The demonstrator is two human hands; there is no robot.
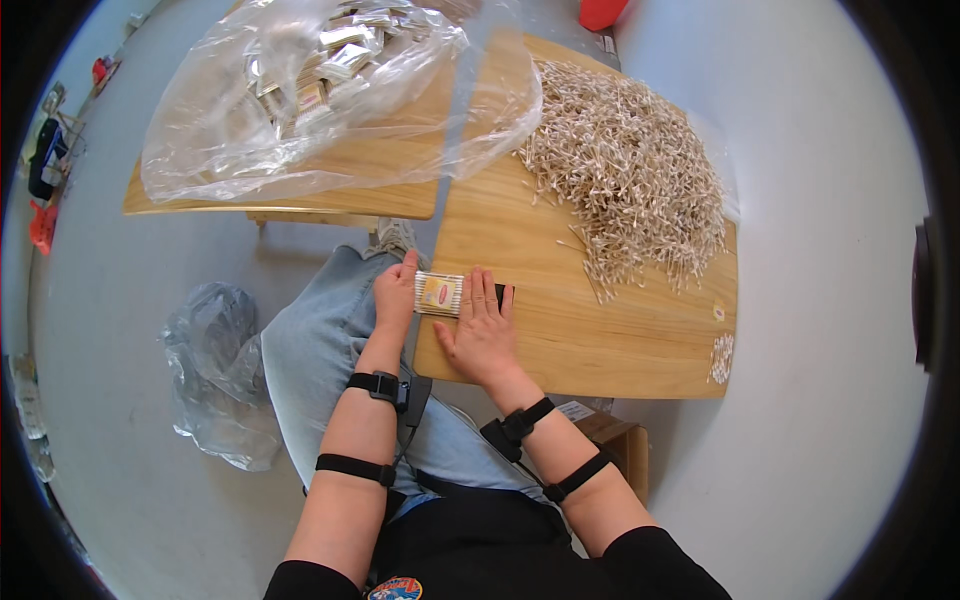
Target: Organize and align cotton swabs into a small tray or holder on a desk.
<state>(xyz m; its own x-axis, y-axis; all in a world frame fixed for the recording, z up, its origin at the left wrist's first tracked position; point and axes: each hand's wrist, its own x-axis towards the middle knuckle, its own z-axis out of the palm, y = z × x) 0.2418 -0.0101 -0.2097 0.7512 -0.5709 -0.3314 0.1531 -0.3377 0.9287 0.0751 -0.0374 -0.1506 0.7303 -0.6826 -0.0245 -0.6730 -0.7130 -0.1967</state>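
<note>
One cotton-swab packet [440,292]: clear wrap, yellow panel; lies at the left edge of the right-hand table [620,345], between both hands.
Left hand [395,292]: fingers curled in, thumb extended, holding the packet's left end at the table edge; how far fingers reach underneath, cannot tell.
Right hand [484,335]: flat, fingers straight, thumb spread wide, laid against the packet's right end.
Black object [500,292]: glimpsed under right fingers, mostly covered; kind unclear.
Loose cotton swabs [635,165]: big heap, from far edge down toward right edge of the same table; one stray swab [571,244] just outside the heap, on its left.
White bits [721,358]: small cluster, near right corner.
Left-hand table [165,199]: carries a clear plastic bag [240,150] of many packets [345,60]; its film spreads past the right edge onto the right-hand table.
Floor: crumpled translucent bag [225,340], left of the jeans.
</note>
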